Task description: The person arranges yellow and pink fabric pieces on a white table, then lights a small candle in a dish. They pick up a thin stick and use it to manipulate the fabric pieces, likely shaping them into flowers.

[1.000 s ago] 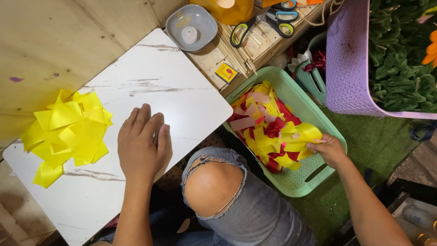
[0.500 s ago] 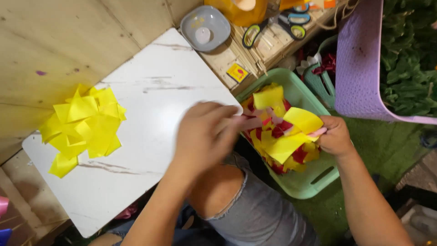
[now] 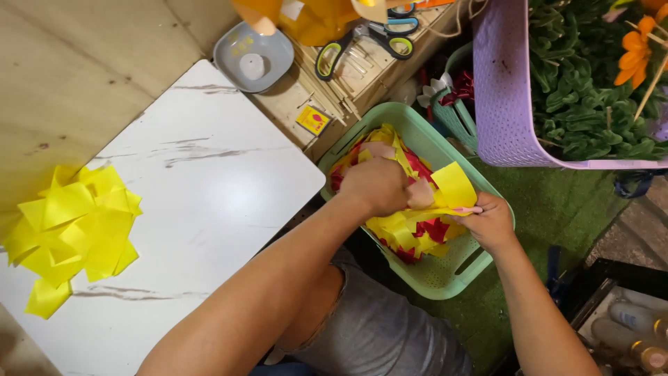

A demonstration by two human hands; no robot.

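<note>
1. Where the white marble-patterned table (image 3: 209,202) fills the left and centre of the frame, a pile of folded yellow paper pieces (image 3: 69,233) lies on its left edge;
2. right of the table, a green basket (image 3: 445,268) holds yellow and red paper scraps (image 3: 410,233);
3. the left hand (image 3: 379,184), curled, presses into the scraps;
4. the right hand (image 3: 490,223) pinches a yellow piece (image 3: 454,184) at the basket's right side.

A white marble-patterned bench (image 3: 209,209) is carrying a heap of folded yellow paper pieces (image 3: 73,230) at its left edge. Beside it, green artificial turf (image 3: 557,209) is bearing a mint-green basket (image 3: 445,275) and a lilac basket (image 3: 501,90).
</note>
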